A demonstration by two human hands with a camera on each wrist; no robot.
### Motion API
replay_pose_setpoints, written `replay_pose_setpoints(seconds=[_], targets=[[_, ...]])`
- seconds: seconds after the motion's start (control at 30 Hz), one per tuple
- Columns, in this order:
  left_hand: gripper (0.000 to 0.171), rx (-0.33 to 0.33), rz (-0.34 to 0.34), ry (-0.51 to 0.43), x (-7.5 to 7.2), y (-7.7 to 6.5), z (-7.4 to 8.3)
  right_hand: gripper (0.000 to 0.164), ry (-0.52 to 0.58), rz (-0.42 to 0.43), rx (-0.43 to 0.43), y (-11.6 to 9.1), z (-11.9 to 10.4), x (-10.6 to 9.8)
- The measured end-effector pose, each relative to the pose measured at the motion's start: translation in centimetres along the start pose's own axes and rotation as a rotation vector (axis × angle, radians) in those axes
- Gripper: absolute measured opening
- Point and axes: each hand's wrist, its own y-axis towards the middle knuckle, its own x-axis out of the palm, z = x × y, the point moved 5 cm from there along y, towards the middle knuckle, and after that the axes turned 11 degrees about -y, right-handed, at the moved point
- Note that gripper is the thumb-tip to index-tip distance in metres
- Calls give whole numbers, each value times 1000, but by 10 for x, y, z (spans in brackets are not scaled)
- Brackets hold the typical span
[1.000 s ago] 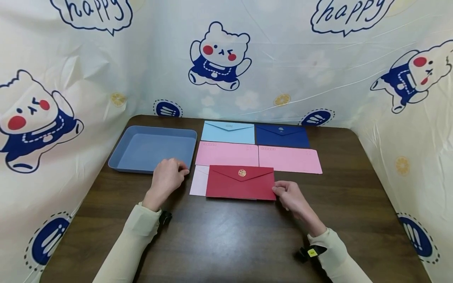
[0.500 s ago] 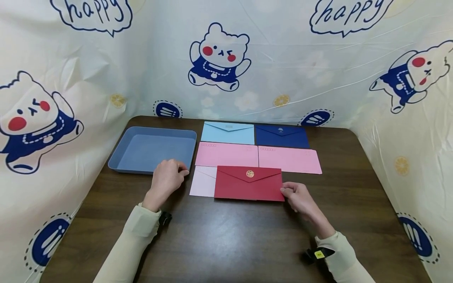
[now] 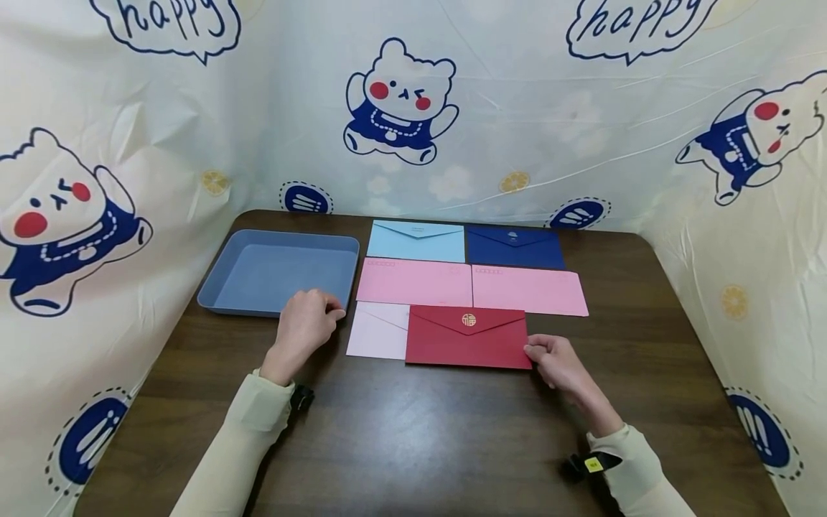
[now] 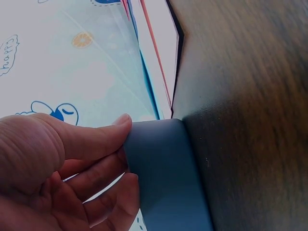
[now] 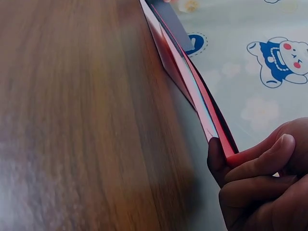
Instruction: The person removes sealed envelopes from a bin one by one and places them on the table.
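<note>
My right hand (image 3: pixel 561 364) pinches the right edge of a red envelope (image 3: pixel 468 345) with a gold emblem on its flap. This envelope overlaps a pale lilac-white envelope (image 3: pixel 377 336), whose left part shows. In the right wrist view, thumb and fingers hold the red envelope's (image 5: pixel 219 130) edge a little off the table. My left hand (image 3: pixel 306 327) grips the near right corner of a blue-grey tray (image 3: pixel 278 273). The left wrist view shows the thumb on the tray's (image 4: pixel 166 168) rim, with the fingers curled against its wall.
Behind the red envelope lie two pink envelopes, a left one (image 3: pixel 415 281) and a right one (image 3: pixel 530 291). Farther back are a light blue envelope (image 3: pixel 416 248) and a dark blue envelope (image 3: pixel 515 251). A printed curtain (image 3: pixel 536 129) surrounds the brown wooden table (image 3: pixel 400 445).
My right hand has slid the red envelope to the right and slightly nearer, baring more of the pale envelope. The left hand and the tray have stayed put.
</note>
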Motion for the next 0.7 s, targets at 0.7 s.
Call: replay_pose_setpoints(seconds=[0.7], targets=[[6, 11, 14, -6, 0, 0, 0, 32, -33, 6, 54, -6, 13, -16]])
